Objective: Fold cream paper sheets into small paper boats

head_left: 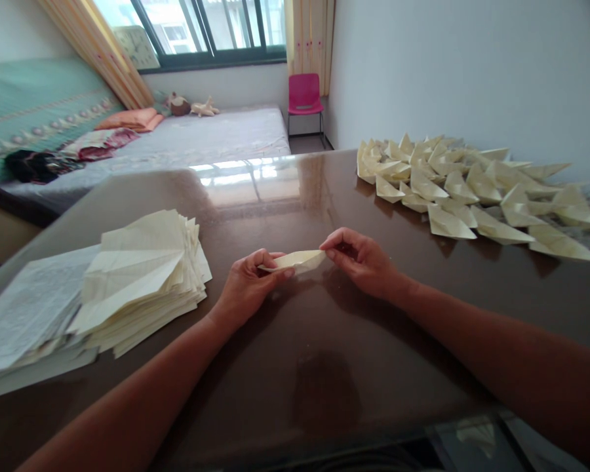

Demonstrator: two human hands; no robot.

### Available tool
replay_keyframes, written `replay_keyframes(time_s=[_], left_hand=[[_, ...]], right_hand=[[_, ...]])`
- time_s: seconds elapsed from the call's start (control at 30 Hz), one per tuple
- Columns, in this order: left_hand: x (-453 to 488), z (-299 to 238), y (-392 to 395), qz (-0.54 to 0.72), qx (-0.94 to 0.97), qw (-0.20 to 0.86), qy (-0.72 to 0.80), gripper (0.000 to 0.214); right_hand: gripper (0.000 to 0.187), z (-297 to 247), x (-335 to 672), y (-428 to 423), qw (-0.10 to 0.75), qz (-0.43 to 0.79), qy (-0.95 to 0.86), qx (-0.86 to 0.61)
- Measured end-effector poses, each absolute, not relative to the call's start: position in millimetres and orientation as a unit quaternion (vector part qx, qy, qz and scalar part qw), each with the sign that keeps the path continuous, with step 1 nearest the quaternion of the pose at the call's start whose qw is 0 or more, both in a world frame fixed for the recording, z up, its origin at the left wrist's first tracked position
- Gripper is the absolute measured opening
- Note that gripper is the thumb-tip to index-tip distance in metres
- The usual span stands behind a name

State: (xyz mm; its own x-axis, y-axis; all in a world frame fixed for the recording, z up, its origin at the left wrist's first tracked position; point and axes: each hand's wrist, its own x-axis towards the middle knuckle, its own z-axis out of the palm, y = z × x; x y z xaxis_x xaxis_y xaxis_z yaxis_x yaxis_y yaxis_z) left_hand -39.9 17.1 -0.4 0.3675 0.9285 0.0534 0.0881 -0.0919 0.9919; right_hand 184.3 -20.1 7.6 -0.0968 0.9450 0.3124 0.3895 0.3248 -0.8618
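A small folded cream paper boat (302, 260) is held just above the brown tabletop, between my two hands. My left hand (255, 278) is closed on its left end, with the thumb along the near side and the fingers behind. At the right tip, my right hand (361, 259) pinches the paper between thumb and index finger, its other fingers curled. The part of the boat inside my left hand is hidden.
On the glossy brown table (295, 354), a stack of cream paper sheets (137, 275) and printed sheets (29, 308) lie at left. Many folded paper boats (452, 187) crowd the right back by the wall. Beyond are a bed (240, 134) and a pink chair (305, 95).
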Motion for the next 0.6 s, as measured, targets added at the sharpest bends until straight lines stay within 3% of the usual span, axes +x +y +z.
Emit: replay_keyframes(time_s=[0.3, 0.47, 0.5, 0.6], left_hand=[[-36.6, 4.5, 12.2, 0.405, 0.701, 0.378, 0.449, 0.033], [-34.1, 1.2, 5.4, 0.377, 0.741, 0.346, 0.434, 0.028], [-33.3, 0.8, 3.5, 0.369, 0.754, 0.342, 0.423, 0.026], [-31.6, 1.3, -1.7, 0.352, 0.783, 0.325, 0.397, 0.019]], right_hand=[[0.023, 9.5, 186.5, -17.0, 0.451, 0.433, -0.606, -0.492], [0.060, 4.3, 185.2, -19.1, 0.402, 0.424, -0.665, -0.464], [0.059, 3.5, 183.7, -20.7, 0.384, 0.415, -0.681, -0.465], [0.031, 2.9, 179.8, -24.8, 0.344, 0.413, -0.698, -0.473]])
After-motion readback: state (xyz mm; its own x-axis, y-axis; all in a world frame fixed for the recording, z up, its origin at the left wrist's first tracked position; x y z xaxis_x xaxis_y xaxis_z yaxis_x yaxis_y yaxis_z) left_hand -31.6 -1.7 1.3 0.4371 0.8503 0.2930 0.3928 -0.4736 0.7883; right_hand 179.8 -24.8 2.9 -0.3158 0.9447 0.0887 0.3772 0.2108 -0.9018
